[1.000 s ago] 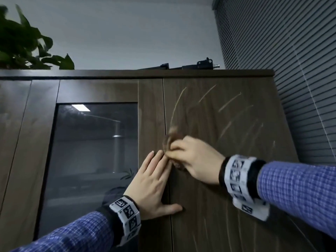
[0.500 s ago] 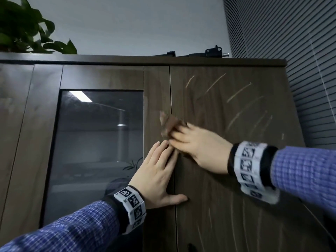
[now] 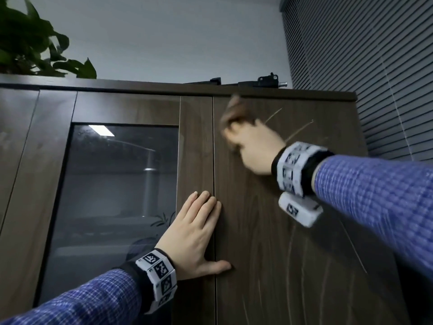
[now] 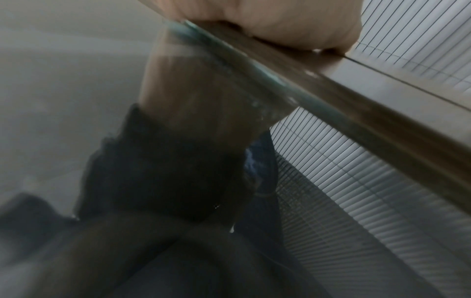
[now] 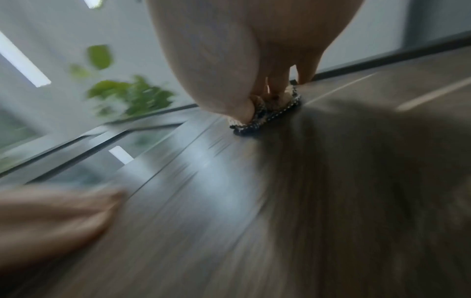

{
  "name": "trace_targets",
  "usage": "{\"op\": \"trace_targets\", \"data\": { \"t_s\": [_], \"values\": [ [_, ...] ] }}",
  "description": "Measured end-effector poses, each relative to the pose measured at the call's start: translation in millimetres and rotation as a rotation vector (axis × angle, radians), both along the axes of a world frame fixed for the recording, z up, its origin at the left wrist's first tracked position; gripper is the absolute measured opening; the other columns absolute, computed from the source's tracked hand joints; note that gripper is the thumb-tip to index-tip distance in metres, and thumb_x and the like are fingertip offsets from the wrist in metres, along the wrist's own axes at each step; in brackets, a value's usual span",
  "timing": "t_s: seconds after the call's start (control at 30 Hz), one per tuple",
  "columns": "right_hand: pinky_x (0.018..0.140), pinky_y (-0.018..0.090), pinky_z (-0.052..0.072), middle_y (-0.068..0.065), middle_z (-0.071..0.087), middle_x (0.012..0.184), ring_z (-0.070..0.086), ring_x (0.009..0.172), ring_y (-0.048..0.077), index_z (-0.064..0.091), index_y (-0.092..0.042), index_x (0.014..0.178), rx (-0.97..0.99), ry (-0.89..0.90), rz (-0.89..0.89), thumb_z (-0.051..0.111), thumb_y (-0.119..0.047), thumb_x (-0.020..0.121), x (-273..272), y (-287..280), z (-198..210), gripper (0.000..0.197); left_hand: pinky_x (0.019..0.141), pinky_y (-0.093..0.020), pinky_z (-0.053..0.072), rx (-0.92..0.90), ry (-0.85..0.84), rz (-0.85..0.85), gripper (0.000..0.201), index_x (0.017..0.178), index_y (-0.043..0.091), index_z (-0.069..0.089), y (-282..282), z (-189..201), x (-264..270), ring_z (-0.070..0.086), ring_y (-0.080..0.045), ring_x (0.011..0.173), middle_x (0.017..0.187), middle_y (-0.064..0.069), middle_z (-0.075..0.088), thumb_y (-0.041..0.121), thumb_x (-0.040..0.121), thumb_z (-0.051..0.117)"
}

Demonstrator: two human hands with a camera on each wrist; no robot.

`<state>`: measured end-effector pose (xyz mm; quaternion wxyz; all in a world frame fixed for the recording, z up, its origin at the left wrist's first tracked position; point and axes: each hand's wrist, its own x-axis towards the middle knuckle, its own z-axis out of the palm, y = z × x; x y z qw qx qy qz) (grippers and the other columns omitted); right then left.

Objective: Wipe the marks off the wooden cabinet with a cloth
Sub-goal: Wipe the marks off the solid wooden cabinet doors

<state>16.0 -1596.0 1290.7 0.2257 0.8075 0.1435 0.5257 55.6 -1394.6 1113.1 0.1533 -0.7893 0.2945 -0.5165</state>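
A dark wooden cabinet [image 3: 269, 231] fills the head view, its right door crossed by pale marks [image 3: 300, 130] near the top and more lower down [image 3: 293, 249]. My right hand [image 3: 250, 141] grips a small dark cloth [image 3: 230, 113] and presses it on that door just below the top edge. In the right wrist view the cloth [image 5: 267, 115] is bunched under my fingers against the wood, blurred by motion. My left hand [image 3: 196, 233] lies flat with straight fingers across the seam between the two doors.
A glass-fronted door [image 3: 112, 195] is to the left. A leafy plant [image 3: 30, 43] and a black metal object [image 3: 267, 81] sit on the cabinet top. Slatted blinds [image 3: 375, 66] cover the wall to the right.
My right hand has swept the cloth up the right door from mid height to near the top edge. The long mark by the seam is gone. The left hand has stayed put.
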Motion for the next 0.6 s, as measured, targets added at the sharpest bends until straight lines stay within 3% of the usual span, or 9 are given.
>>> {"op": "trace_targets", "data": {
  "t_s": [0.1, 0.2, 0.27, 0.33, 0.4, 0.5, 0.6],
  "values": [
    [0.115, 0.048, 0.022, -0.001, 0.04, 0.15, 0.033, 0.139, 0.025, 0.035, -0.022, 0.149, -0.275, 0.023, 0.116, 0.052, -0.013, 0.084, 7, 3, -59, 0.068, 0.12, -0.053, 0.018, 0.006, 0.0, 0.001, 0.124, 0.145, -0.004, 0.046, -1, 1, 0, 0.033, -0.039, 0.146, 0.148, -0.021, 0.046, 0.093, 0.069, 0.047],
    [0.117, 0.047, 0.016, -0.008, 0.035, 0.153, 0.027, 0.143, 0.019, 0.029, -0.03, 0.151, -0.26, 0.054, 0.123, 0.048, -0.01, 0.087, 2, -17, -61, 0.07, 0.119, -0.053, 0.018, 0.001, 0.002, 0.013, 0.123, 0.145, -0.004, 0.047, -1, 2, -1, 0.033, -0.038, 0.146, 0.148, -0.021, 0.047, 0.094, 0.07, 0.047],
    [0.113, 0.047, 0.025, -0.002, 0.043, 0.146, 0.04, 0.134, 0.026, 0.032, -0.031, 0.148, 0.049, 0.029, 0.087, 0.049, -0.005, 0.084, 3, -47, -21, 0.071, 0.119, -0.052, 0.018, 0.004, -0.003, 0.022, 0.123, 0.144, -0.005, 0.047, -1, 2, -3, 0.033, -0.038, 0.146, 0.148, -0.021, 0.047, 0.094, 0.07, 0.046],
    [0.109, 0.051, 0.034, 0.009, 0.043, 0.142, 0.045, 0.128, 0.036, 0.039, -0.023, 0.143, 0.433, 0.065, 0.018, 0.054, -0.009, 0.084, 2, -89, 29, 0.062, 0.119, -0.052, 0.018, 0.003, 0.005, 0.038, 0.123, 0.144, -0.004, 0.047, 0, 2, -4, 0.033, -0.037, 0.145, 0.147, -0.021, 0.048, 0.095, 0.071, 0.044],
    [0.105, 0.052, 0.039, 0.012, 0.041, 0.141, 0.044, 0.127, 0.04, 0.041, -0.02, 0.14, 0.527, 0.129, -0.044, 0.057, -0.018, 0.082, 0, -106, 52, 0.06, 0.119, -0.052, 0.018, -0.001, 0.016, 0.054, 0.124, 0.144, -0.004, 0.047, 0, 2, -4, 0.034, -0.037, 0.146, 0.148, -0.021, 0.048, 0.095, 0.071, 0.043],
    [0.103, 0.049, 0.041, 0.011, 0.041, 0.141, 0.043, 0.128, 0.038, 0.037, -0.021, 0.142, 0.322, 0.112, 0.003, 0.051, -0.014, 0.077, 3, -70, 23, 0.068, 0.119, -0.053, 0.017, 0.012, 0.008, 0.065, 0.124, 0.144, -0.004, 0.048, -2, 1, -4, 0.033, -0.038, 0.145, 0.147, -0.021, 0.048, 0.095, 0.071, 0.042],
    [0.111, 0.045, 0.031, 0.008, 0.039, 0.148, 0.037, 0.134, 0.032, 0.037, -0.019, 0.147, -0.097, 0.105, 0.137, 0.05, -0.005, 0.08, 2, -22, -53, 0.07, 0.119, -0.055, 0.019, 0.019, 0.019, 0.098, 0.123, 0.143, -0.006, 0.048, -4, 2, -7, 0.035, -0.04, 0.145, 0.146, -0.023, 0.049, 0.094, 0.072, 0.043]
  ]
}}
